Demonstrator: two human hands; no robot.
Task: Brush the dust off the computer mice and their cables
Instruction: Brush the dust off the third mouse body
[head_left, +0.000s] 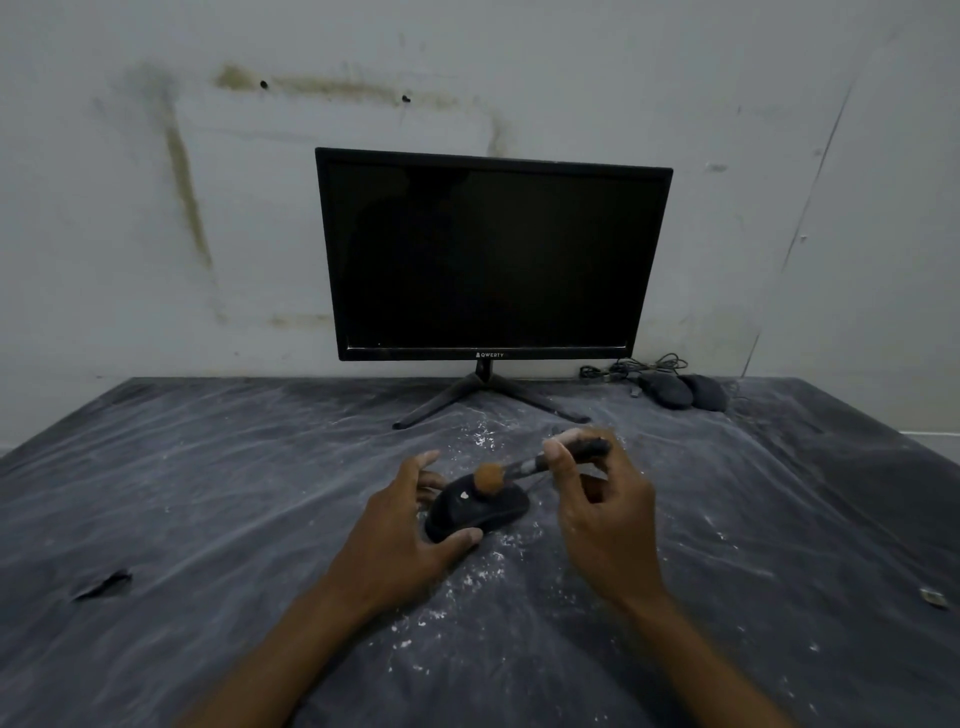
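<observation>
A black computer mouse (480, 512) lies on the dark cloth in front of me, with a small white speck on its back. My left hand (410, 530) grips it from the left, thumb at its near end and fingers behind it. My right hand (597, 509) pinches a small brush (530, 465) by its dark handle. The brush's brown bristle head (488, 478) touches the top of the mouse. Two more black mice (683, 391) lie at the back right beside a tangle of dark cables (631, 366).
A black monitor (491, 254) on a splayed stand (488, 397) stands at the back against a stained wall. The table is covered by a dusty dark cloth (234, 493) with white powder around the mouse. The cloth has a small tear (104, 584) at the left.
</observation>
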